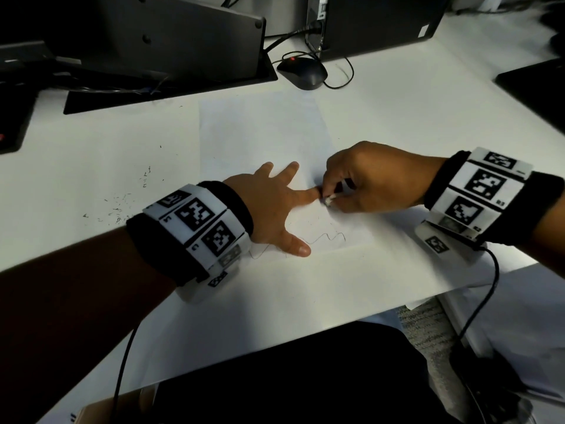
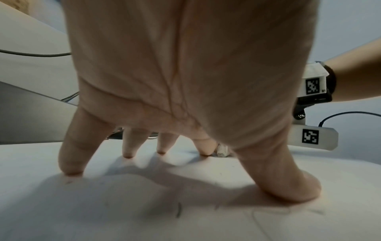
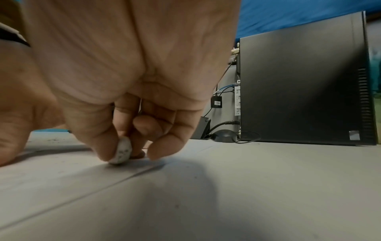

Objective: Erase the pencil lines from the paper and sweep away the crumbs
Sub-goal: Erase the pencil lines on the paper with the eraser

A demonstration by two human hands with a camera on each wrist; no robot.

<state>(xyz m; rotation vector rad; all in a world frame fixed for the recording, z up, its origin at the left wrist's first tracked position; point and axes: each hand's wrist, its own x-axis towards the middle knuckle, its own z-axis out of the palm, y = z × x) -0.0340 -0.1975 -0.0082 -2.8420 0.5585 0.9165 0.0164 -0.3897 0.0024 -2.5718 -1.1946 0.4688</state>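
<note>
One paper (image 1: 263, 133) lay flat on the white bench (image 1: 91, 154), and one wavy pencil line (image 1: 324, 238) showed near its lower edge, with fainter marks beside it. One small white eraser (image 1: 329, 201), smudged grey, touched the paper just above that line — pinched between the thumb and curled fingers of the right hand (image 1: 373, 179). In the right wrist view the eraser (image 3: 123, 152) stood on its edge against the sheet. The left hand (image 1: 272, 206) was spread flat on the paper, its five fingers straight and splayed, pressing it down; the forefinger tip lay just beside the eraser, and the thumb rested on the pencil line. The left wrist view showed all five fingertips (image 2: 71, 169) on the sheet. Dark crumbs (image 1: 122, 206) were scattered on the bench to the left of the paper, too many and too small to count. Farther back sat one black mouse (image 1: 302, 73) and one black computer tower (image 1: 376, 19) — well apart from the hands.
</note>
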